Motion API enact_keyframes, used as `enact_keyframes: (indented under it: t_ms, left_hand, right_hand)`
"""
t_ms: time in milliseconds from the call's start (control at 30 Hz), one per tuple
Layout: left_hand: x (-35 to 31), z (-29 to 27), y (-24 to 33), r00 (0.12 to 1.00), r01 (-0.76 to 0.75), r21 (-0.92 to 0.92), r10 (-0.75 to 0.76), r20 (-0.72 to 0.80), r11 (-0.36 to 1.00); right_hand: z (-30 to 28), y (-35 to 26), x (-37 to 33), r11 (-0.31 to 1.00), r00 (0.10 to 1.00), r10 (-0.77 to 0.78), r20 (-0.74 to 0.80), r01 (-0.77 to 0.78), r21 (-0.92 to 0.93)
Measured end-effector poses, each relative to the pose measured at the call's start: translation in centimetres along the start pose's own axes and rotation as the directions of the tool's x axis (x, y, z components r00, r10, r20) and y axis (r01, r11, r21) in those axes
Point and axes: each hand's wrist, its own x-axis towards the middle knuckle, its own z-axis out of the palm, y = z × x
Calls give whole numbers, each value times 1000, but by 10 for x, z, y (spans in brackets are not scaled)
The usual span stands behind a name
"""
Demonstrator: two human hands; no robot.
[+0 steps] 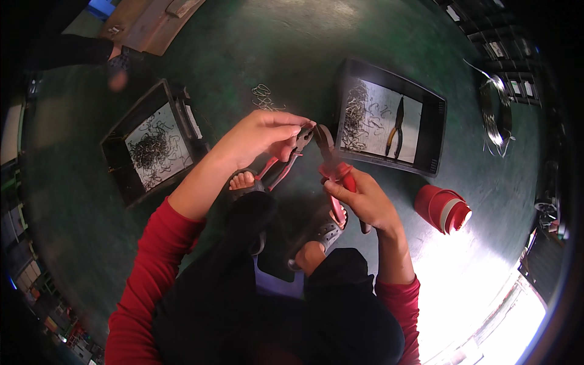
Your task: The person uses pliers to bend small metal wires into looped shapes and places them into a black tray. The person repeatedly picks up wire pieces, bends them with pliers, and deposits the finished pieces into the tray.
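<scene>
My right hand (369, 204) is wrapped round a pair of red-handled pliers (326, 143), its jaws pointing up and away from me. Thumb and fingers of my left hand (271, 137) are pinched together right beside those jaws; whatever lies between the fingertips is too small to make out. A second pair of red-handled pliers (286, 170) shows just under my left hand, its dark head near the first pair's jaws. Whether my left hand touches it, I cannot tell. Beyond my left hand, a small heap of bent wire pieces (261, 97) lies on the green floor.
At left, a black crate (115, 159) holds many bent wire pieces. Another black crate (392, 165) at right holds wire pieces and yellow-and-black pliers (395, 131). A red container (441, 208) and a wire coil (496, 115) are farther right. Another person's hand (117, 80) shows upper left.
</scene>
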Motion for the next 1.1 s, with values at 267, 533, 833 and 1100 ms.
enact_keyframes:
  t_ms: [267,533,833,1100]
  left_hand:
    - [0,2,-1,999,-32,102,34,-15,994]
    - [-1,2,-2,1000,-16,113,17,-10,994]
    - [-21,26,7,994,-77,289,97,-53,954]
    - [-28,35,10,959,-171,523,262,-104,835]
  right_hand:
    - [2,-5,0,1000,1000,8,28,-8,-17]
    - [5,2,1,999,999,15,31,-16,30]
    - [13,6,4,978,981,-135,-142,109,-177]
    - [20,14,7,947,925,-295,-240,249,-204]
